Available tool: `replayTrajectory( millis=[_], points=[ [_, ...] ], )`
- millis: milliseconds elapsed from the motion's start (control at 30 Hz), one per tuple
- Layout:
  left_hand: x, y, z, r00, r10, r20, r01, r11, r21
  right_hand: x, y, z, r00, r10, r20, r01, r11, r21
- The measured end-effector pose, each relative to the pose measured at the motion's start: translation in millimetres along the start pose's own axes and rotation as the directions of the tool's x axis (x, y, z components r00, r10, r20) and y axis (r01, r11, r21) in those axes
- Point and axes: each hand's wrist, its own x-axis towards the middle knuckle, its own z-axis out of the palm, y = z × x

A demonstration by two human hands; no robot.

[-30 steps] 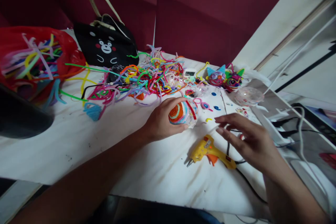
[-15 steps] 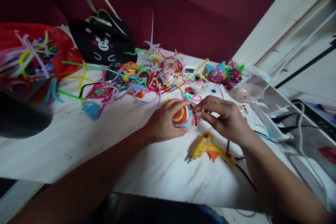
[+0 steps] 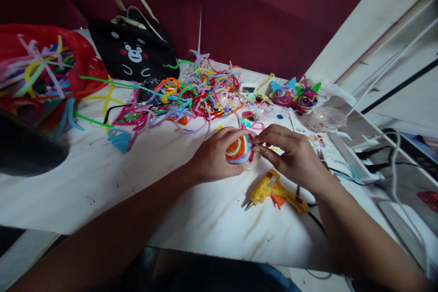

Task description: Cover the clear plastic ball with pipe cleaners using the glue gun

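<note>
My left hand [image 3: 217, 155] curls around a round ball [image 3: 237, 151] covered in coiled pipe cleaners in orange, white, blue and pink. A red pipe cleaner [image 3: 251, 154] runs along the ball's right side. My right hand [image 3: 285, 148] pinches at that red strand, thumb and forefinger pressed together against the ball. Part of the ball's right end looks clear, and the left fingers hide its far side. Just below my right hand, a yellow glue gun [image 3: 270, 187] lies on the table, its nozzle pointing left and its orange trigger downward.
A heap of colourful pipe cleaners [image 3: 201, 91] spreads across the back. Left are a red bag [image 3: 85, 57] of pipe cleaners and a black tote [image 3: 132, 54]. Two decorated cat-like heads [image 3: 283, 92] and a clear plastic piece [image 3: 326, 120] stand at right, beside a drawer with cables.
The camera view has shifted slightly. Both hands stay at the ball, with my right fingertips still pinching at the red strand.
</note>
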Motion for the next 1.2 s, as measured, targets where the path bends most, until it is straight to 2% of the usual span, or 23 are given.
replayTrajectory(
  millis=[233, 967, 1200],
  points=[
    [-0.1, -0.6, 0.6, 1.000, -0.013, 0.013, 0.013, 1.000, -0.016, -4.7, -4.3, 2.4, 1.000, -0.015, 0.009, 0.016, 0.991, -0.132],
    [-0.3, -3.7, 1.5, 0.999, -0.043, 0.032, 0.043, 0.999, 0.005, -4.1, -15.4, 8.0, 0.996, 0.017, 0.093, 0.018, 0.930, -0.368],
    [-0.2, -4.6, 1.1, 0.996, -0.067, 0.054, 0.066, 0.997, 0.027, -11.5, -22.8, 13.7, 0.991, 0.121, 0.063, -0.090, 0.926, -0.368]
  ],
)
